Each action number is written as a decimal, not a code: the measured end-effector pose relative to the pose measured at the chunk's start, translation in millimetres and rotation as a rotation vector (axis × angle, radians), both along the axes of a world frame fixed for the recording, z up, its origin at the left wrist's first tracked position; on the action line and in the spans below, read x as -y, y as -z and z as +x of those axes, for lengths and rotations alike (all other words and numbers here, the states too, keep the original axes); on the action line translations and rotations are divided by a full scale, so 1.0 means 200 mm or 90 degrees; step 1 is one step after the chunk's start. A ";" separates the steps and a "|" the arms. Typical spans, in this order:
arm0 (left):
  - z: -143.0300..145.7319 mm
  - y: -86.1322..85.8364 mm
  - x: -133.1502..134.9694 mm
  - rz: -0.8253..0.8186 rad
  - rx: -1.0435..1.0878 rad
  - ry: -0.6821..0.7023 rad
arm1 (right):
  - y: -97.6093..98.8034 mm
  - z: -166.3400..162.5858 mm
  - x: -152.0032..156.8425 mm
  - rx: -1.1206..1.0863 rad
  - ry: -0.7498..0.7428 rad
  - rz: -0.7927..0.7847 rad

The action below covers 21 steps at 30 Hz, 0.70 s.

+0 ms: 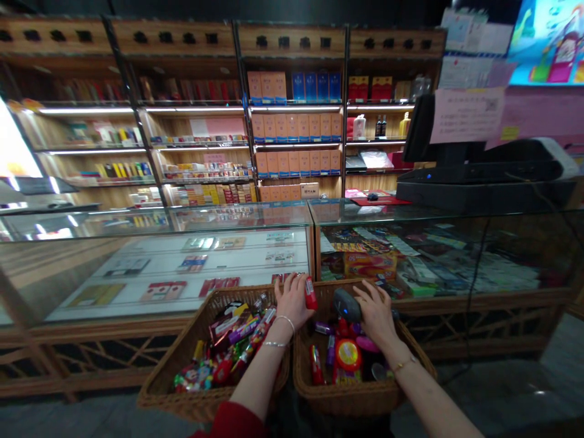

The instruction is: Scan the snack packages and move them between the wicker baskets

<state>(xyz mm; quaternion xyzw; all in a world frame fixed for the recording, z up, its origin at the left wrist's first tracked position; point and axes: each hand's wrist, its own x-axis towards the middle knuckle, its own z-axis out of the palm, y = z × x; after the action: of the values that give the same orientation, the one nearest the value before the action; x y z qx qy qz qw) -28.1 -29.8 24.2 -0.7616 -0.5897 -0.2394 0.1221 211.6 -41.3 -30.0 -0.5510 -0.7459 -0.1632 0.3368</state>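
My left hand (293, 301) pinches a small red candy packet (311, 293) with pale print, above the gap between two wicker baskets. In my right hand (376, 313) is a dark grey handheld barcode scanner (347, 305) with a blue light, its head pointing left toward the packet. The scanner's grip is mostly hidden by the hand. Below it, the right wicker basket (342, 403) holds a round red-and-yellow tub (348, 355), a red tube (316, 364) and purple packets. Mixed sweets in shiny wrappers (244, 330) fill part of the left wicker basket (182, 398).
Glass display counters (246, 228) stand right behind the baskets. A monitor (418, 131) with a paper sheet taped on rises at the right, and a black cable (477, 292) hangs down the counter front. Lit shelves with orange boxes (296, 128) line the back wall.
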 end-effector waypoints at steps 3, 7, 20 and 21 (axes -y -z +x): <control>-0.02 0.02 0.02 0.005 0.002 -0.007 | 0.01 0.01 0.00 0.016 -0.005 0.003; -0.04 0.03 0.05 0.006 0.008 -0.031 | 0.02 0.02 0.00 0.014 -0.002 0.009; -0.21 0.01 0.12 -0.004 0.038 -0.151 | 0.03 0.03 0.02 0.014 -0.011 0.032; -0.22 0.00 0.13 -0.007 0.043 -0.166 | 0.03 0.03 0.02 0.015 -0.006 0.033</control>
<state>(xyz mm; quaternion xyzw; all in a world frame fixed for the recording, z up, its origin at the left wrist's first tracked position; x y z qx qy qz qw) -73.0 -55.0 23.6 -0.6705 -0.6888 -0.2439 0.1283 217.4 -45.5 -36.6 -0.5364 -0.7481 -0.1873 0.3428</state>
